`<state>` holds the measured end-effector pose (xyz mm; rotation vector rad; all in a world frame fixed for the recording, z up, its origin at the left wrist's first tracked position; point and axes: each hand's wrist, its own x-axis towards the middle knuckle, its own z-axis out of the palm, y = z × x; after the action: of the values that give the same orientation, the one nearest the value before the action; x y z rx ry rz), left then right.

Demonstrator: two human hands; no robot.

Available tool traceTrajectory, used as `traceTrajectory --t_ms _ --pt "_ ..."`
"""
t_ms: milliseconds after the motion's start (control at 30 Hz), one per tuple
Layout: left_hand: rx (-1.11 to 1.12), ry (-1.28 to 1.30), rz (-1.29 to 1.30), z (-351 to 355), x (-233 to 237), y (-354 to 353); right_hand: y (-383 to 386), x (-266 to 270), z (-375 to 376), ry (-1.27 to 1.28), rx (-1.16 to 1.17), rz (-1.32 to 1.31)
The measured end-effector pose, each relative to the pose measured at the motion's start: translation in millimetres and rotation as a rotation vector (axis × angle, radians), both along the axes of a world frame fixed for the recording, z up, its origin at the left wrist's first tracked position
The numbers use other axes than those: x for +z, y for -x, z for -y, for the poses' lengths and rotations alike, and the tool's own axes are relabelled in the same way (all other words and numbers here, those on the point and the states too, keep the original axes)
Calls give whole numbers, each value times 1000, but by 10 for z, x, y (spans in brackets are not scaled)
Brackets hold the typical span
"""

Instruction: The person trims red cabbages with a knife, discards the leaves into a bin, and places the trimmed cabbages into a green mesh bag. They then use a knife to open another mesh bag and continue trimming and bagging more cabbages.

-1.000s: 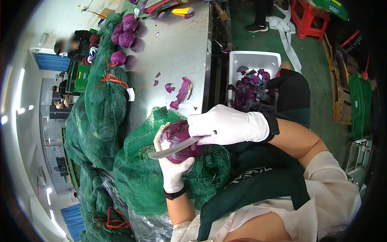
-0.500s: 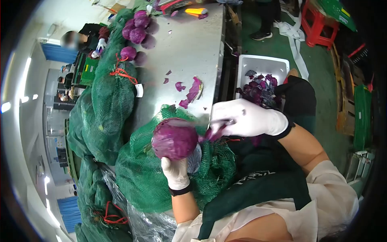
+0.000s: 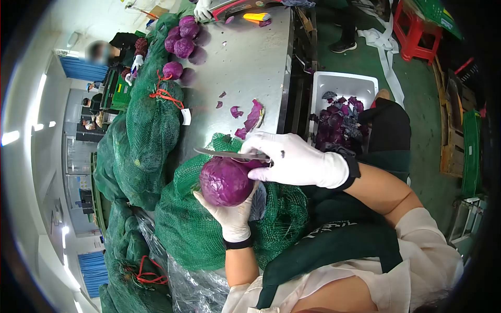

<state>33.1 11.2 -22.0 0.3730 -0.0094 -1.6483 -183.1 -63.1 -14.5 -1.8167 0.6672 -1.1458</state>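
Observation:
A round purple cabbage [image 3: 224, 182] rests in my gloved left hand [image 3: 232, 215], which cups it from below with the thumb along its side. Above it, my gloved right hand [image 3: 292, 159] grips a knife [image 3: 224, 154], whose blade lies across the top of the cabbage. The fingers of my right hand also touch the cabbage's upper right side. Under both hands spreads an open green mesh bag [image 3: 182, 224]. Torn purple leaves [image 3: 253, 117] lie on the metal table [image 3: 235, 62] beyond the cabbage.
Several cabbages [image 3: 182, 47] and a yellow-handled tool [image 3: 257, 16] are at the table's far end. Full green mesh bags [image 3: 148, 135] line the left. A white bin [image 3: 345, 81] of leaf scraps stands right of the table. A co-worker's gloved hand [image 3: 203, 9] shows at the top.
My right hand has moved left onto the cabbage, bringing the knife over its top. The loose leaf piece by my right hand no longer shows. A co-worker's hand has appeared at the top.

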Motion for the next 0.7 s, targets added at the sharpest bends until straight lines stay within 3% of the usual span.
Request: traceTrajectory --t_ms 33,100,233,300,367,433,467,500,567,633,700 --pt "-60 -2 -58 -1 -19 -14 -3 -32 21 -1 -3 3" --pt "-177 -7 -175 -4 -75 -70 -4 -91 123 -233 110 23" --pt "-315 29 -349 -40 -163 -178 235 -246 325 -311 -38 199" --pt "-357 51 -450 -16 -187 -217 464 -304 393 -369 -99 108" --pt "-361 80 -488 9 -117 -199 670 -445 458 -333 -168 -107" --pt "-298 30 -436 49 -40 -205 772 -631 415 -318 -396 -453" --pt "-304 32 -417 75 -13 -188 763 -717 317 -4 -627 -715" --pt "-301 40 -416 89 29 -156 750 -722 288 -58 -587 -606" --pt "-120 -127 -180 125 86 -74 580 -510 210 -294 -306 -193" --pt "-139 -146 -141 167 85 -43 262 -519 146 -168 -25 53" --pt "-106 -113 -15 204 123 64 136 -126 0 24 -51 -32"
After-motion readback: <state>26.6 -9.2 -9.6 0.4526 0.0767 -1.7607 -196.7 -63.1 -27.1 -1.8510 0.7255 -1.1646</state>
